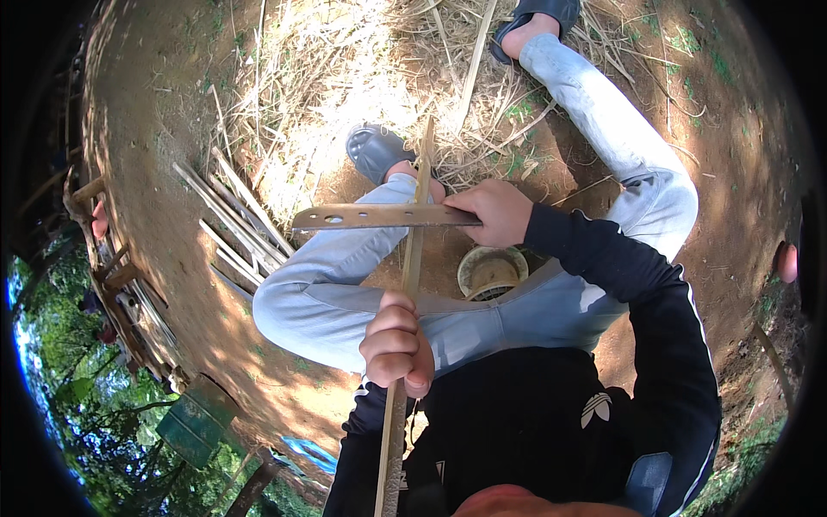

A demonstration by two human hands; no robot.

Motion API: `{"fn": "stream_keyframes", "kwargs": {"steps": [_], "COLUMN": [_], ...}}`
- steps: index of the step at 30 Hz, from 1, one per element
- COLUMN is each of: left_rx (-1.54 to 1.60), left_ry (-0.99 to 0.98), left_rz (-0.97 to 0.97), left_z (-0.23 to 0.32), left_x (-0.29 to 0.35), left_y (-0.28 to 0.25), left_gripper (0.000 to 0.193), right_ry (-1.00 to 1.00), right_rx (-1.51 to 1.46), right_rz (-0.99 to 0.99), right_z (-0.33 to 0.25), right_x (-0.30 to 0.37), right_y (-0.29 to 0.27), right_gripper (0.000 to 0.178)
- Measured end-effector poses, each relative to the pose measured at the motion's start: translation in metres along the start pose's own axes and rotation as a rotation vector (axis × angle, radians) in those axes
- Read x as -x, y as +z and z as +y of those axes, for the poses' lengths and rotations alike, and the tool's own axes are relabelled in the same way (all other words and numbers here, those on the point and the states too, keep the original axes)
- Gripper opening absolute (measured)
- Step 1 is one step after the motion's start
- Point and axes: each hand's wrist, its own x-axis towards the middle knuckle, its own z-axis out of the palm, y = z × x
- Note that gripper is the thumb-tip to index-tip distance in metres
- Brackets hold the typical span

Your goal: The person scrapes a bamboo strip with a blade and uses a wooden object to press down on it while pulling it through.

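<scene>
My left hand is closed in a fist round a long, narrow bamboo strip. The strip runs from my body up past my bent left leg. In my right hand is a long, flat knife with several holes along its blade; its handle is hidden in my fingers. The blade lies crosswise over the strip, above my left fist, and seems to touch it. Below the right hand, between my thighs, stands a small round tub with a pale rim.
Several split strips lie in a pile on the ground left of my knee. Dry shavings cover the earth ahead, around my shoes. A green board and wooden poles are at the far left.
</scene>
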Motion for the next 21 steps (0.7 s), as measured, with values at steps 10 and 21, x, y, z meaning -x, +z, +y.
{"fn": "stream_keyframes", "kwargs": {"steps": [10,21], "left_rx": [-0.030,-0.032], "left_ry": [-0.012,0.050], "left_rz": [-0.020,-0.016], "left_z": [0.001,-0.003], "left_x": [-0.001,-0.013], "left_y": [0.000,-0.006], "left_gripper": [0.041,0.037], "right_ry": [0.209,0.267], "right_rx": [0.058,0.057], "right_rz": [-0.042,-0.117], "right_z": [0.019,0.031], "right_x": [-0.022,-0.033], "right_y": [-0.007,-0.003], "right_gripper": [0.023,0.026]}}
